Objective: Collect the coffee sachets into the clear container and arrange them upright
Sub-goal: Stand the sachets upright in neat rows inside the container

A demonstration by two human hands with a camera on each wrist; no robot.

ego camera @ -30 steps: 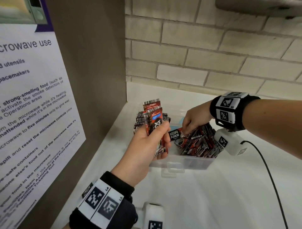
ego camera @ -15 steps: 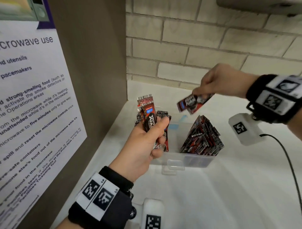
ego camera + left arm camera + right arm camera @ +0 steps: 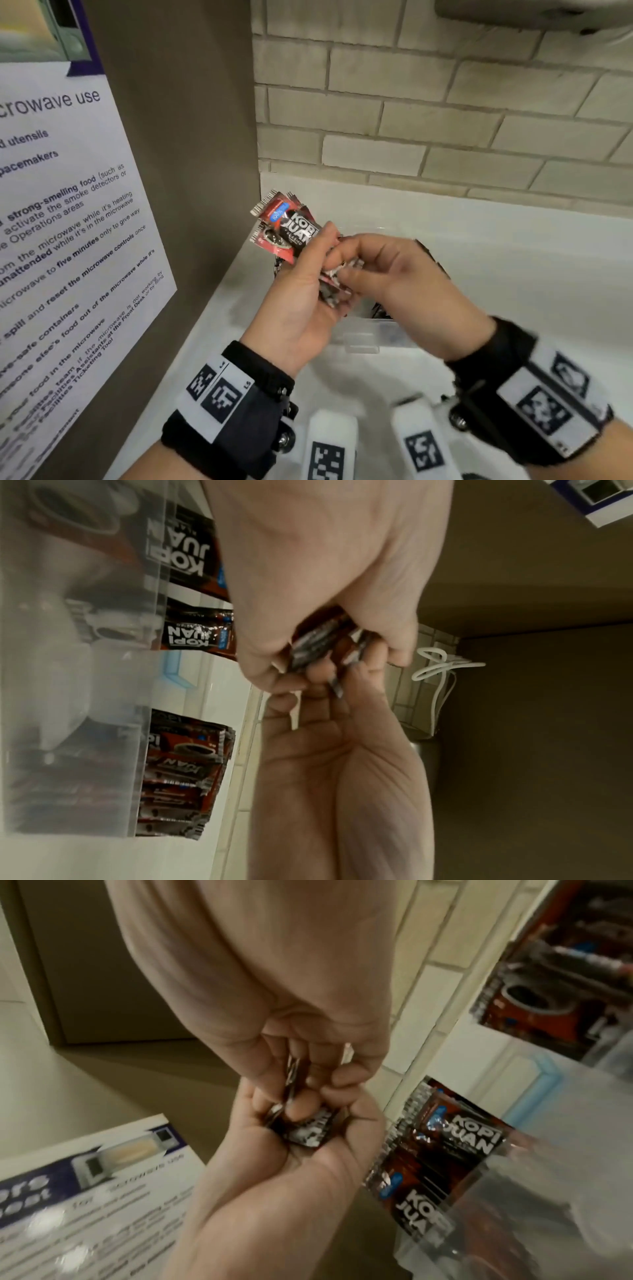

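My left hand (image 3: 320,270) grips a bundle of red and black coffee sachets (image 3: 291,228) above the clear container (image 3: 373,337), their tops fanning up and to the left. My right hand (image 3: 342,265) has come against it and pinches the lower end of a sachet (image 3: 337,274) at the bundle. The right wrist view shows my right fingers (image 3: 301,1110) pressed onto sachet ends in the left palm. In the left wrist view a stack of sachets (image 3: 181,775) leans inside the container (image 3: 68,669). Both hands hide most of the container in the head view.
A brown side panel with a microwave-use poster (image 3: 68,222) stands close on the left. A brick wall (image 3: 445,120) closes the back of the white counter (image 3: 513,274). A white cable (image 3: 441,669) hangs by the wall.
My right hand lifted one sachet out of the container, swung it up, and has now brought it to the bundle in my left hand. Both hands now meet above the container.
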